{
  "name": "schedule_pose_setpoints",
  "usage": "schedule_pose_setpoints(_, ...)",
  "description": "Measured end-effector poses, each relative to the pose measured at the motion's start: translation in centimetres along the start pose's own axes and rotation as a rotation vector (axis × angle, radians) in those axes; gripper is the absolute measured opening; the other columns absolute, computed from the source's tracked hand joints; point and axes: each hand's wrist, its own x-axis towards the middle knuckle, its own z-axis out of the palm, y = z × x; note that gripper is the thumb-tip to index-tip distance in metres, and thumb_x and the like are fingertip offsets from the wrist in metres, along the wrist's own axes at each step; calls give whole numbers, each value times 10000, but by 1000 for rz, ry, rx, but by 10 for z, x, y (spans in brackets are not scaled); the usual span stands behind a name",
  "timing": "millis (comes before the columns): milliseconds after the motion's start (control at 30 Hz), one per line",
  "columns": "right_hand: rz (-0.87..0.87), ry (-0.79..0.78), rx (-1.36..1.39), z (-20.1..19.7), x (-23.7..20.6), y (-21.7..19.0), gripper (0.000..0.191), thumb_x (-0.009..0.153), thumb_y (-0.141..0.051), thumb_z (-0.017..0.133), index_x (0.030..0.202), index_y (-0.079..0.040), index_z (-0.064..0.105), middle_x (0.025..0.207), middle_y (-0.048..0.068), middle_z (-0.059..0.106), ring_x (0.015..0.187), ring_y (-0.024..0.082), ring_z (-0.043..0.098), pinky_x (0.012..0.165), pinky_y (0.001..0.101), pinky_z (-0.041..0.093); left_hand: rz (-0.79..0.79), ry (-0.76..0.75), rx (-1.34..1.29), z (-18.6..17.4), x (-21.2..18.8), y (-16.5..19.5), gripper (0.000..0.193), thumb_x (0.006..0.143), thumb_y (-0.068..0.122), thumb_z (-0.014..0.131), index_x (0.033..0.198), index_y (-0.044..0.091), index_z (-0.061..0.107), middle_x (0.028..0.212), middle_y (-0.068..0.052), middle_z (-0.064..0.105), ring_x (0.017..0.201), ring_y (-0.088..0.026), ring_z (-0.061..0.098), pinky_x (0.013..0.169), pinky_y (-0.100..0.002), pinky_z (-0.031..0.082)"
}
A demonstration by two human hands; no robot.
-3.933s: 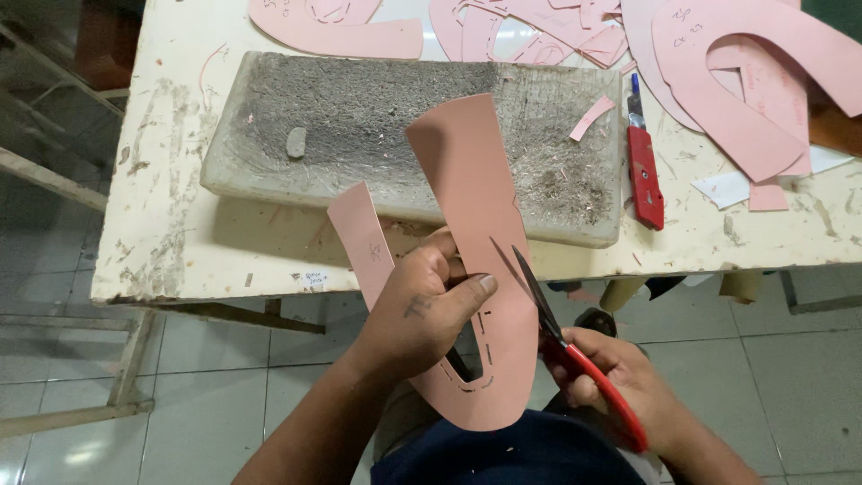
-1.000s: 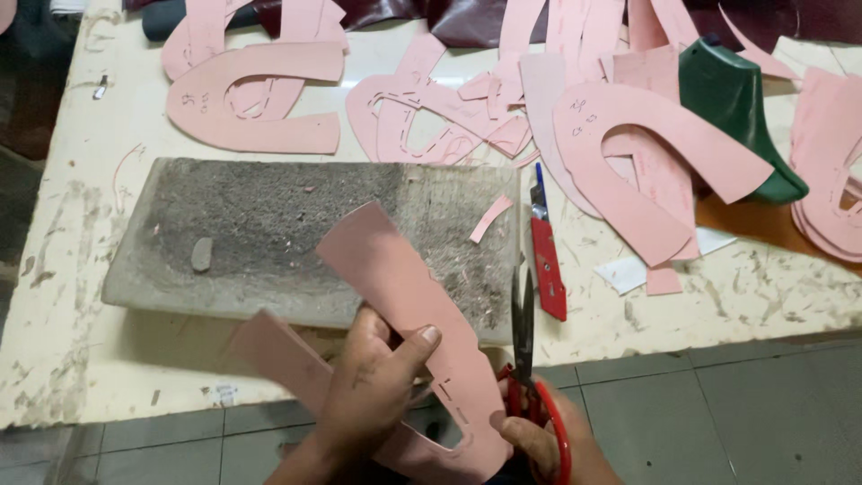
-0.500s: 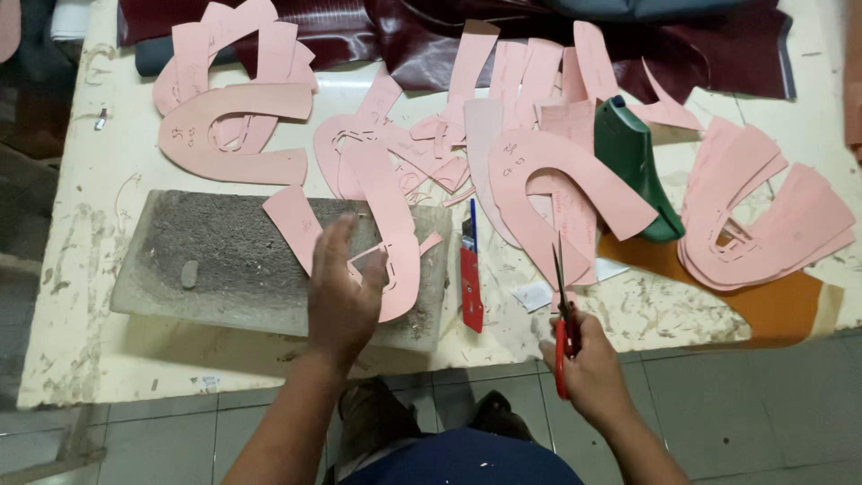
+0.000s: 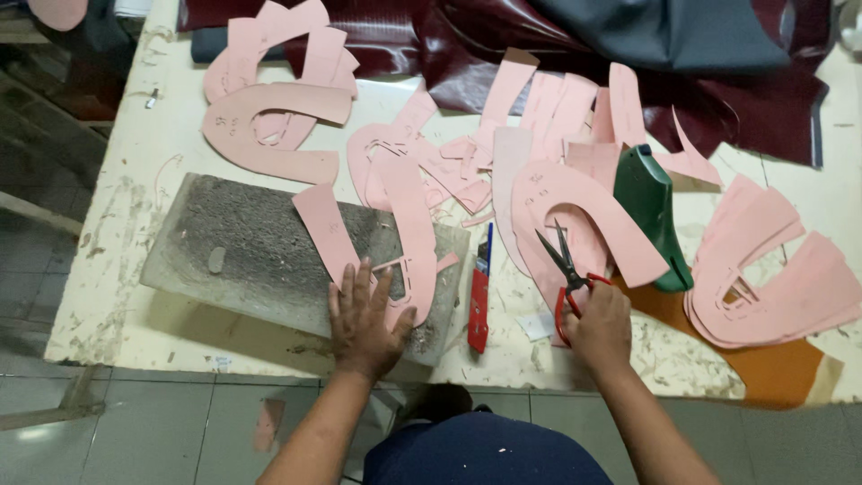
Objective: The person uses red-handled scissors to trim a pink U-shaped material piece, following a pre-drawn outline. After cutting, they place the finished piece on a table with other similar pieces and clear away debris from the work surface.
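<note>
One head view: the left hand, fingers spread flat, presses the lower curve of a pink U-shaped pattern piece, hiding part of it; the piece lies on a grey stone slab, its arms pointing away up the table. Beside it the right hand, fingers curled through red handles, holds scissors with blades parted, tips pointing away; a red utility knife lies between the hands.

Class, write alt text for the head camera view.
A left hand presses a pink U-shaped cut-out piece flat on a grey stone slab, while the right hand rests red-handled scissors on the cluttered cream worktable.
</note>
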Motion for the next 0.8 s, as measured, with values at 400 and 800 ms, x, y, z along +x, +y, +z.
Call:
schedule_pose_setpoints(400, 187, -173, 1020, -53, 11, -99, 396, 862, -84, 740, 1189, -14, 528, 954, 60, 623, 834, 130, 610, 717, 278, 495, -35, 35, -278, -42, 15, -21, 823, 974, 596, 527, 1591, 100, 302, 1664, -176, 289, 1553, -373, 270, 1265, -568, 118)
schedule_pose_setpoints(800, 260, -724, 990, -21, 49, -148, 543, 744, -54, 769, 1250, 23, 588, 1086, 193, 745, 944, 270, 734, 770, 402, 578, -1030, 854, -1560, -119, 28, -99, 260, 954, 140, 593, 1176, 10, 555, 1042, -147, 700, 930, -213, 702, 833, -354, 639)
